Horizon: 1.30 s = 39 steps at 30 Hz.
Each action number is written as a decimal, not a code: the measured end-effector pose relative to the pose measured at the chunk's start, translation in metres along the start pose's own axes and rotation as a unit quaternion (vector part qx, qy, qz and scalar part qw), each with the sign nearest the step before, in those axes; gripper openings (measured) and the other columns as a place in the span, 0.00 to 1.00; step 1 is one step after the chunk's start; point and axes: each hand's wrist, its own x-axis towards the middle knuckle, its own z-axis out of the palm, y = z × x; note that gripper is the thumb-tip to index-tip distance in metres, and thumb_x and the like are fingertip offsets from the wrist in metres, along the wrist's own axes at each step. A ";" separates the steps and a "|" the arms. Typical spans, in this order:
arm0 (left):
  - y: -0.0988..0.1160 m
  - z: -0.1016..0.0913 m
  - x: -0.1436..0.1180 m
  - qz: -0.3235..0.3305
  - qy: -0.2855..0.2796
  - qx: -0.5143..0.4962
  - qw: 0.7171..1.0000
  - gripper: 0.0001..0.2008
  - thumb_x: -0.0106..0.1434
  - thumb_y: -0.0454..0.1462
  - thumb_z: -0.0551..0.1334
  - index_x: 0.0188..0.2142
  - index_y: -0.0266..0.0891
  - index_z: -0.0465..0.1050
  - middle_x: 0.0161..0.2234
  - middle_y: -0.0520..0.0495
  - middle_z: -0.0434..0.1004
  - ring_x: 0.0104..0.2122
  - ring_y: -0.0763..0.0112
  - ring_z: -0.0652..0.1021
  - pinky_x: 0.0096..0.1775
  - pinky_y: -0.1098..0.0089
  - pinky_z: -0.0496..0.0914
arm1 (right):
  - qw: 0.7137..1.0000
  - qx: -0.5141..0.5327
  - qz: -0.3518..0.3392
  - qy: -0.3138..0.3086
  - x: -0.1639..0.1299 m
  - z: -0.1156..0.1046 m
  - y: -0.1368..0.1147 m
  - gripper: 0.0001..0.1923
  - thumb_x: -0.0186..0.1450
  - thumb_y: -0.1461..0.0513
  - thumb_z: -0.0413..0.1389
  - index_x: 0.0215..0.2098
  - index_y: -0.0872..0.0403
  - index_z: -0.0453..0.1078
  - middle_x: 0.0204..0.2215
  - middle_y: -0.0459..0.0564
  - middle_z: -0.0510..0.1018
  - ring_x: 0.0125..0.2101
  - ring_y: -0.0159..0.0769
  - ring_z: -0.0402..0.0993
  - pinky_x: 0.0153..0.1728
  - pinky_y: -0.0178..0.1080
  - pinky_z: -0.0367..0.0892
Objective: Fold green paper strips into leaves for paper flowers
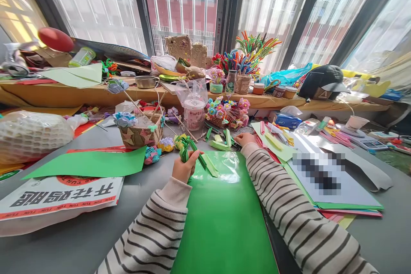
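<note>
At centre of grey table [80, 239], on green sheet [224, 222]: left hand [183, 168], striped sleeve, grip closed on folded green paper piece [185, 150]; piece upright in fist, pleated top showing above fingers, dark green strip [201, 159] slanting out toward 4 o'clock. Light green strip [210, 165] just beside, lying on sheet.

At 1 o'clock from left hand: right hand [245, 139], striped sleeve, reaching flat onto table, fingers near loose light green paper bits [221, 143]; grip state – cannot tell, fingertips partly hidden, nothing seen held.

At 9 o'clock from left hand: large green paper [93, 163], lying over red-and-white printed bag [54, 199].

At 11 o'clock: woven basket [141, 135] w/ folded paper stars, blue paper flower [124, 119] at its rim, sticks leaning out. Small paper flowers [152, 154] on table just beside basket.

At 12 o'clock: clear plastic cup w/ domed lid [193, 109]; to its right, basket of multicolour flowers [226, 113].

At 3 o'clock: stack of coloured paper sheets [337, 199], white sheet on top, part blurred.

At 10 o'clock, far left: mesh-wrapped bundle [32, 135].

At back, along windowsill shelf [80, 94]: pipe cleaners [253, 53] in wicker pot, metal bowl [146, 81], black cap [323, 81], blue plastic bag [285, 76], misc. clutter.
</note>
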 end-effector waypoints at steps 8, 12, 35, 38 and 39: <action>-0.006 0.000 0.002 -0.015 -0.010 0.004 1.000 0.17 0.43 0.45 0.59 0.27 0.32 0.69 0.07 0.63 0.41 0.07 0.85 0.46 0.10 0.77 0.41 | 0.999 -0.011 0.025 -0.025 0.013 0.015 -0.017 0.03 0.44 0.64 0.57 0.18 0.57 0.71 0.23 0.57 0.75 0.28 0.41 0.70 0.26 0.36 0.61; -0.007 -0.001 0.003 -0.028 -0.022 -0.010 0.999 0.19 0.43 0.46 0.59 0.28 0.31 0.68 0.08 0.63 0.40 0.07 0.86 0.45 0.10 0.77 0.40 | 0.999 0.012 0.031 -0.008 0.015 0.015 -0.017 0.03 0.45 0.65 0.55 0.18 0.57 0.71 0.23 0.55 0.75 0.28 0.40 0.70 0.26 0.35 0.60; -0.005 -0.001 0.000 0.005 -0.153 -0.019 0.988 0.17 0.48 0.47 0.55 0.15 0.35 0.59 0.05 0.61 0.44 0.06 0.87 0.47 0.10 0.79 0.41 | 0.860 0.466 -0.118 -0.170 -0.123 -0.002 -0.061 0.10 0.47 0.57 0.54 0.21 0.57 0.64 0.13 0.39 0.62 0.12 0.21 0.54 0.12 0.28 0.51; -0.005 -0.001 -0.001 0.004 -0.155 -0.007 0.988 0.16 0.49 0.46 0.55 0.16 0.35 0.61 0.06 0.60 0.44 0.07 0.87 0.48 0.11 0.79 0.41 | 0.882 0.432 -0.144 -0.124 -0.122 0.004 -0.058 0.09 0.48 0.58 0.54 0.21 0.57 0.64 0.15 0.42 0.65 0.15 0.23 0.58 0.16 0.29 0.55; -0.004 -0.001 -0.002 0.004 -0.153 -0.003 0.988 0.16 0.49 0.46 0.55 0.16 0.35 0.61 0.06 0.60 0.44 0.07 0.87 0.47 0.11 0.79 0.41 | 0.888 0.419 -0.154 -0.109 -0.122 0.005 -0.057 0.09 0.48 0.58 0.54 0.21 0.57 0.64 0.16 0.43 0.66 0.16 0.24 0.59 0.17 0.29 0.56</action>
